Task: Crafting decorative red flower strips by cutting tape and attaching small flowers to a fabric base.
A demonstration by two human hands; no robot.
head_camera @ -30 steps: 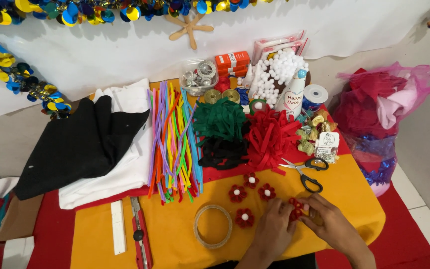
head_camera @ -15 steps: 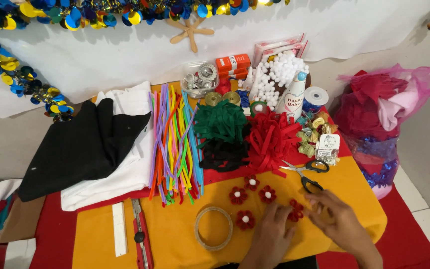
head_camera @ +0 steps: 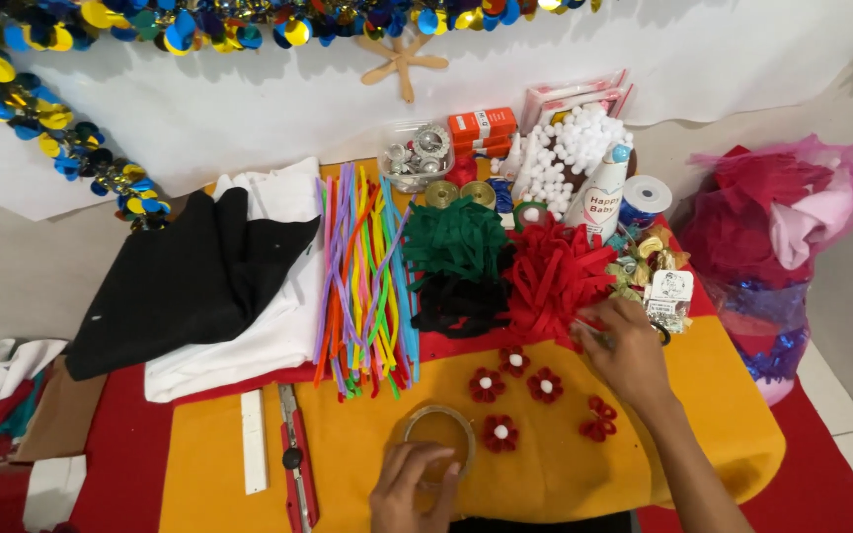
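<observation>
right hand [head_camera: 627, 350]: out over the far right of the table [head_camera: 348, 464], lying on the scissors [head_camera: 659, 334]. Fingers curled loosely down over them; only a bit of black handle shows past my knuckles. Cannot tell if I've actually closed on them.
left hand [head_camera: 409, 484]: near edge, fingertips resting on the tape roll [head_camera: 438, 444], fingers half spread, nothing gripped.
scissors position: under my right hand, at the front edge of the red felt strips [head_camera: 555, 271], just left of the small tagged packet [head_camera: 671, 291]. Long axis mostly hidden; I judge it runs roughly left-right, handles toward the right.
nearer hand: right, already in contact. Left is well apart, across the flowers.
flowers: four red felt flowers with white pompom centres [head_camera: 501, 432] sit between the two hands; one unfinished red flower [head_camera: 599, 419] with no pompom lies just below my right wrist.
other stock: green felt strips [head_camera: 456, 237] and black strips [head_camera: 456, 306] left of the red pile, pipe cleaners [head_camera: 362, 276] further left, utility knife [head_camera: 296, 459] and white ruler [head_camera: 254, 444] at near left.
risk: judging by the clutter, loose red strips could snag on the blades.
</observation>
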